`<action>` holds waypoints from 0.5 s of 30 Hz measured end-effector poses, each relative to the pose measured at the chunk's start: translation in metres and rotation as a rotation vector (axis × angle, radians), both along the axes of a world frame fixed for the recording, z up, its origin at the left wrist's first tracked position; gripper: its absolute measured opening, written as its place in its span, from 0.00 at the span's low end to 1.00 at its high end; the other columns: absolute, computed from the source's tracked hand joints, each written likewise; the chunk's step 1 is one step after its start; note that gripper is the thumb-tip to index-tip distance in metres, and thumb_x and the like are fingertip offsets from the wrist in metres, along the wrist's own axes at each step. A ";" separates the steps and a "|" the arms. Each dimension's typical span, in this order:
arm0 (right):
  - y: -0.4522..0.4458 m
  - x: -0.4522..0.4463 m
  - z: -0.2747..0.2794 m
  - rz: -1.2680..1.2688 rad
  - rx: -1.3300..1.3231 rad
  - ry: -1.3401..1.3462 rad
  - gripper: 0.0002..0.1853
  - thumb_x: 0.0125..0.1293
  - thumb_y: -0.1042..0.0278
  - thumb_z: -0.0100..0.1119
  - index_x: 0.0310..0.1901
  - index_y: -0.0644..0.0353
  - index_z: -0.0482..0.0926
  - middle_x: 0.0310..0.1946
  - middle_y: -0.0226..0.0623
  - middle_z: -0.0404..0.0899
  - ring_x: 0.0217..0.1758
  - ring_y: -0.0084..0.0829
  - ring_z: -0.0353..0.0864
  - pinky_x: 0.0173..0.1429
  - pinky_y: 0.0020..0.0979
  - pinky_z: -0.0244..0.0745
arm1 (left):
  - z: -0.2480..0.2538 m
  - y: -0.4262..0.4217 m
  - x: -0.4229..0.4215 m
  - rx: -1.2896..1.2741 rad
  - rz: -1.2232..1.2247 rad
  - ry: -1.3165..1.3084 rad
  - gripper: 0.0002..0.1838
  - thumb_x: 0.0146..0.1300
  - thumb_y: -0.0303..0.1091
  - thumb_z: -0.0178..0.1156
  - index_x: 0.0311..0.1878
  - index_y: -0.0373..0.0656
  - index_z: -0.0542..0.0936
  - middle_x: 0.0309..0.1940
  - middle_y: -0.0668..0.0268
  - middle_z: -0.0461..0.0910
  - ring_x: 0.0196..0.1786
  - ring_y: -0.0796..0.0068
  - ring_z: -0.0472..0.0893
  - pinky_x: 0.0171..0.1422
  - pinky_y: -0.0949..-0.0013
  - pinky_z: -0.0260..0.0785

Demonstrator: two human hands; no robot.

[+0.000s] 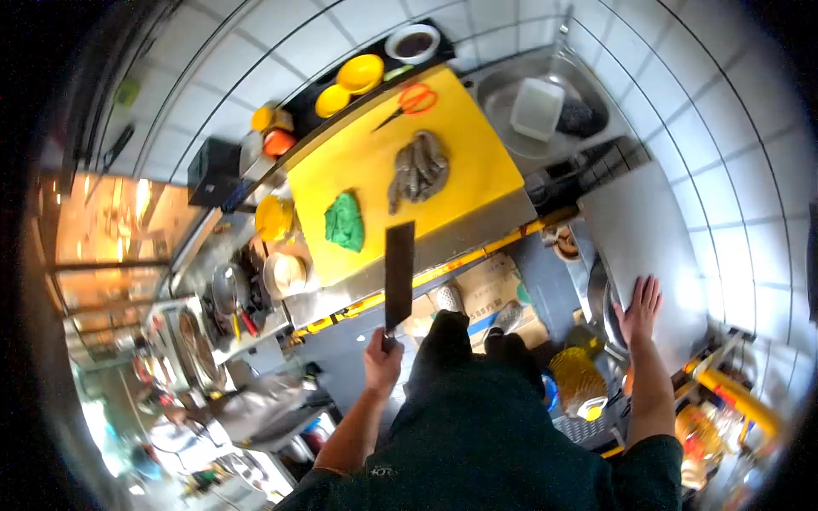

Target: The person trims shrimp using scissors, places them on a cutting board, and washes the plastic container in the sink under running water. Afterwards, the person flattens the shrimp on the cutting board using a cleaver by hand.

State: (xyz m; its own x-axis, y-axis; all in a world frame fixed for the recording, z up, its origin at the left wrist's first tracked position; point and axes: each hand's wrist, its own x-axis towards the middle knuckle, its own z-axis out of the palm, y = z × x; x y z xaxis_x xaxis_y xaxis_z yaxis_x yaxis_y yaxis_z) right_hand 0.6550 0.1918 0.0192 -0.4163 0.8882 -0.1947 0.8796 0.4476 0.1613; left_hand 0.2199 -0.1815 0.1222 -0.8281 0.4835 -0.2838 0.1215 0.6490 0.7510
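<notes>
My left hand (383, 362) is wrapped round the handle of a cleaver (399, 277), whose broad blade points away from me toward the board. My right hand (641, 311) lies flat with spread fingers on a steel surface (652, 230) at the right. On the yellow cutting board (332, 183) are a heap of greyish, shrimp-like pieces (418, 169), a crumpled green cloth (344, 222) and orange-handled scissors (417, 100). Neither hand touches these.
Behind the board stand yellow bowls (360, 74) and a white bowl of dark liquid (412, 44). A sink (498, 94) holds a white container (537, 109). Cardboard (486, 289) lies on the floor. Pans and utensils sit at the left.
</notes>
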 end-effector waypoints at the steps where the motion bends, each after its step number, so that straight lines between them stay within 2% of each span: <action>1: 0.000 -0.002 0.002 0.014 -0.006 -0.008 0.49 0.69 0.31 0.44 0.77 0.64 0.49 0.79 0.57 0.40 0.83 0.53 0.37 0.82 0.55 0.33 | 0.008 0.006 -0.004 -0.004 0.069 -0.014 0.09 0.61 0.28 0.62 0.43 0.37 0.77 0.20 0.63 0.72 0.23 0.78 0.69 0.27 0.68 0.63; 3: 0.001 -0.006 0.008 -0.007 -0.100 -0.080 0.54 0.67 0.27 0.42 0.78 0.65 0.42 0.80 0.59 0.37 0.83 0.55 0.34 0.82 0.56 0.31 | 0.014 0.014 -0.015 0.034 0.142 -0.050 0.10 0.62 0.29 0.63 0.45 0.36 0.77 0.20 0.66 0.73 0.24 0.80 0.69 0.27 0.69 0.63; 4: 0.002 -0.002 -0.002 -0.019 -0.106 -0.065 0.56 0.64 0.26 0.47 0.78 0.65 0.43 0.80 0.58 0.36 0.84 0.55 0.33 0.81 0.59 0.34 | 0.022 0.021 -0.021 0.063 0.150 -0.111 0.11 0.63 0.30 0.64 0.45 0.37 0.77 0.20 0.66 0.74 0.24 0.80 0.71 0.28 0.68 0.65; 5: 0.004 -0.010 0.008 -0.073 -0.201 -0.093 0.59 0.63 0.21 0.42 0.78 0.67 0.40 0.80 0.59 0.33 0.83 0.56 0.29 0.82 0.57 0.30 | 0.017 0.023 -0.029 0.071 0.124 -0.096 0.11 0.63 0.31 0.64 0.45 0.37 0.78 0.20 0.64 0.74 0.24 0.78 0.72 0.29 0.67 0.65; 6: 0.006 -0.010 0.008 -0.100 -0.240 -0.088 0.62 0.61 0.18 0.44 0.78 0.67 0.38 0.80 0.59 0.32 0.83 0.56 0.29 0.81 0.58 0.30 | 0.010 0.025 -0.038 0.078 0.097 -0.082 0.12 0.63 0.32 0.65 0.46 0.37 0.78 0.20 0.63 0.75 0.24 0.76 0.73 0.30 0.66 0.66; 7: 0.008 -0.012 0.010 -0.114 -0.276 -0.078 0.62 0.60 0.20 0.47 0.78 0.67 0.39 0.80 0.59 0.32 0.83 0.57 0.30 0.82 0.56 0.32 | 0.011 0.034 -0.049 0.027 0.039 -0.036 0.14 0.63 0.34 0.66 0.48 0.38 0.79 0.21 0.59 0.75 0.24 0.72 0.73 0.31 0.65 0.67; 8: 0.011 -0.015 0.013 -0.135 -0.318 -0.071 0.62 0.60 0.21 0.50 0.78 0.67 0.39 0.80 0.60 0.33 0.83 0.57 0.30 0.82 0.55 0.34 | 0.002 0.038 -0.060 0.021 -0.035 -0.023 0.16 0.63 0.37 0.66 0.49 0.39 0.79 0.23 0.55 0.76 0.24 0.61 0.76 0.33 0.61 0.69; 10: 0.021 -0.019 0.012 -0.140 -0.350 -0.128 0.60 0.61 0.27 0.57 0.78 0.67 0.42 0.79 0.60 0.35 0.83 0.56 0.33 0.82 0.52 0.41 | -0.002 0.059 -0.084 -0.011 -0.185 0.024 0.16 0.62 0.39 0.66 0.49 0.40 0.80 0.26 0.51 0.79 0.29 0.51 0.80 0.35 0.55 0.72; 11: 0.026 -0.018 0.011 -0.147 -0.354 -0.092 0.58 0.60 0.33 0.62 0.78 0.67 0.46 0.79 0.60 0.39 0.83 0.55 0.37 0.82 0.49 0.46 | -0.017 0.068 -0.098 0.022 -0.256 0.075 0.16 0.62 0.40 0.65 0.48 0.41 0.80 0.28 0.50 0.81 0.32 0.48 0.82 0.37 0.53 0.73; 12: 0.027 -0.023 0.011 -0.223 -0.346 -0.023 0.52 0.61 0.36 0.63 0.75 0.66 0.53 0.78 0.60 0.46 0.82 0.55 0.44 0.80 0.51 0.49 | -0.032 0.077 -0.111 0.053 -0.333 0.124 0.16 0.61 0.41 0.65 0.47 0.42 0.80 0.30 0.49 0.82 0.36 0.45 0.83 0.39 0.51 0.74; 13: 0.028 -0.035 0.021 -0.192 -0.350 -0.031 0.48 0.63 0.42 0.63 0.75 0.66 0.55 0.77 0.61 0.49 0.80 0.57 0.48 0.80 0.50 0.50 | -0.030 0.088 -0.127 -0.093 -0.430 0.059 0.17 0.65 0.43 0.64 0.50 0.42 0.79 0.30 0.51 0.82 0.33 0.53 0.84 0.40 0.54 0.75; 15: 0.029 -0.065 0.030 -0.139 -0.294 0.071 0.41 0.66 0.49 0.63 0.73 0.65 0.59 0.73 0.62 0.56 0.76 0.59 0.55 0.79 0.49 0.53 | -0.020 0.109 -0.152 -0.117 -0.481 0.099 0.16 0.61 0.45 0.65 0.47 0.46 0.80 0.32 0.54 0.84 0.36 0.51 0.85 0.42 0.53 0.76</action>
